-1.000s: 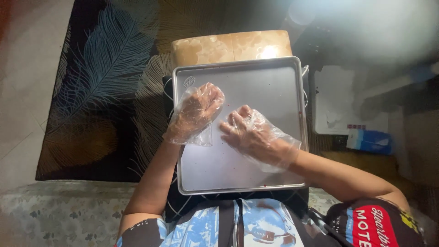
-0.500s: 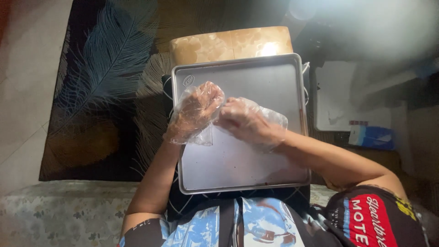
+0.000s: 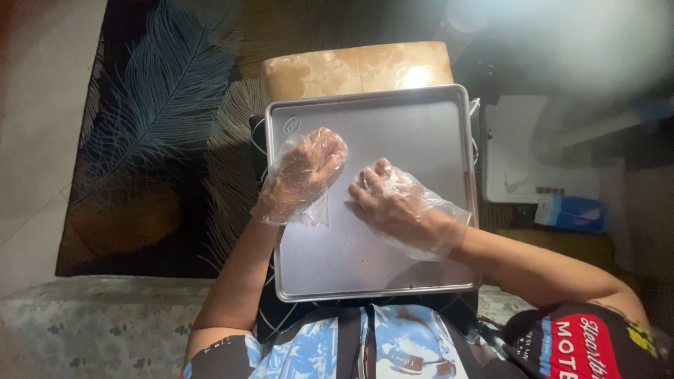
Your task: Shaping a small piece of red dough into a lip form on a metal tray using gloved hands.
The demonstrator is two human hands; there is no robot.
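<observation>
A bare rectangular metal baking tray (image 3: 414, 126) rests in front of me, over my lap. Both my hands wear loose clear plastic gloves and hover over the tray. My left hand (image 3: 303, 175) is curled into a loose fist above the tray's left half, and its glove cuff hangs down. My right hand (image 3: 394, 203) is just right of it near the tray's middle, knuckles up and fingers bent under. A small gap separates the hands. I see nothing held in either one.
A tan box-like stool (image 3: 354, 70) stands just beyond the tray. To the left, a dark rug with a feather pattern (image 3: 154, 133) covers the floor. White papers (image 3: 512, 154) and a blue packet (image 3: 570, 212) lie to the right. A flowered seat edge (image 3: 91, 323) runs below.
My hands met over the tray half a second ago, and they have now drawn apart. The left hand has curled tighter into a fist.
</observation>
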